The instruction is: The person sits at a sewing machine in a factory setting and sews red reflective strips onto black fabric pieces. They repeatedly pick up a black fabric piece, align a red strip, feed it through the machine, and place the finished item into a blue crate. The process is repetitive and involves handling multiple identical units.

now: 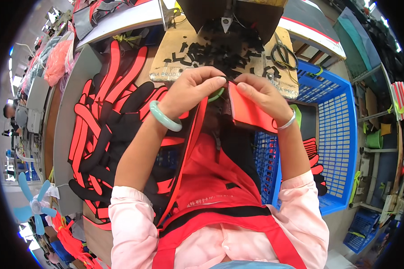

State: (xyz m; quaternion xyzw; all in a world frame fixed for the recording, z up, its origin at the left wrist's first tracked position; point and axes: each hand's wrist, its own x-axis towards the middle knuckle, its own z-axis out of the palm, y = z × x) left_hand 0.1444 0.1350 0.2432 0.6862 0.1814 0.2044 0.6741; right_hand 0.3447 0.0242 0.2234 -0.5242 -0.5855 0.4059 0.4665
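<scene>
My right hand (pixel 267 101) grips a bright coral-red fabric strip (pixel 251 110) with black edging, thumb flat on its top near the upper end. My left hand (pixel 195 87), with a pale green bangle (pixel 165 117) at the wrist, is closed in a pinch beside that end. What its fingertips hold is too small to make out. Below the left hand a long red and black strip (pixel 194 139) hangs down over the lap of my red apron (pixel 211 179). Both hands are in front of a worn board (pixel 166 54) strewn with small black scraps (pixel 193 49).
Black-handled scissors (pixel 284 56) lie on the board's right side, below a dark machine head (pixel 226 24). A heap of red and black strips (pixel 98 121) fills the left side, along a grey panel (pixel 72 134). Blue plastic crates (pixel 341 130) stand at right; a blue fan (pixel 33 204) is at lower left.
</scene>
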